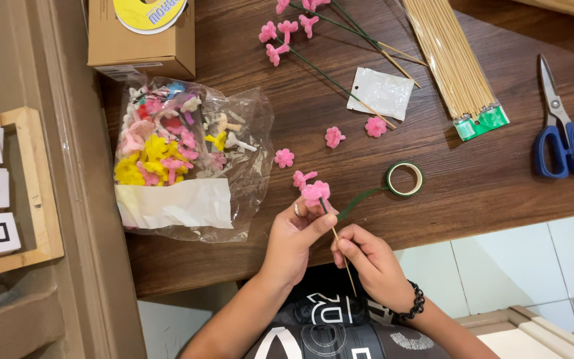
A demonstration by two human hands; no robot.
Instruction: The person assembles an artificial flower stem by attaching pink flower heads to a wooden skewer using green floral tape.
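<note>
**Pink flower on its skewer — keep the tape taut**

Pink pipe-cleaner flower (315, 193) sits at the near edge of the desk (486, 173), pinched at its base by the left hand (295, 240). The right hand (365, 258) has its grip closed on the bamboo skewer (344, 259), with green tape (360, 199) trailing right to the tape roll (404, 179). Best judged: hold the tape stretched and angled down while turning the stick, so each wrap overlaps the last — slack would leave gaps.

Your left hand (295, 240) pinches the pink fuzzy flower (316, 193) up top, right hand (367, 262) grips the wooden skewer (344, 258) just below, green tape (360, 198) trailing off beside it.
</note>
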